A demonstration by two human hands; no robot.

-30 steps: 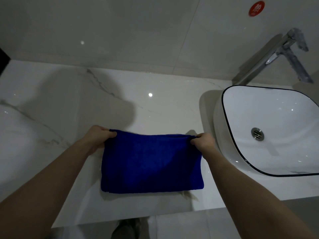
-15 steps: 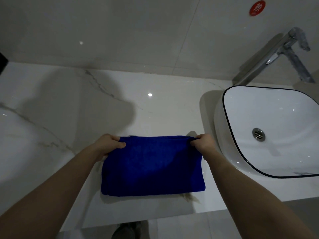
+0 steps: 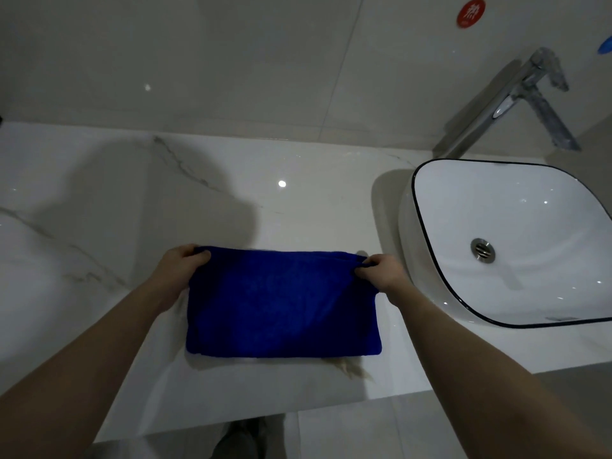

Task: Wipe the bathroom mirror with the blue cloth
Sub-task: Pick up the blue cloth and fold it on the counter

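A folded blue cloth (image 3: 281,303) lies flat on the white marble counter (image 3: 132,210), near its front edge. My left hand (image 3: 180,265) pinches the cloth's far left corner. At the far right corner, my right hand (image 3: 381,271) pinches the cloth in the same way. The cloth's far edge is stretched straight between the two hands. No mirror is in view; only grey wall tiles (image 3: 231,61) rise behind the counter.
A white basin (image 3: 430,260) with a thin dark rim stands on the counter just right of my right hand. A chrome tap (image 3: 516,94) leans over it from the wall. A red round sticker (image 3: 470,13) is on the tiles. The floor shows below the counter's edge.
My left hand has slid back outward to the cloth's far left corner after moving inward half a second ago. The cloth lies a little farther from me, and its far edge is taut again.
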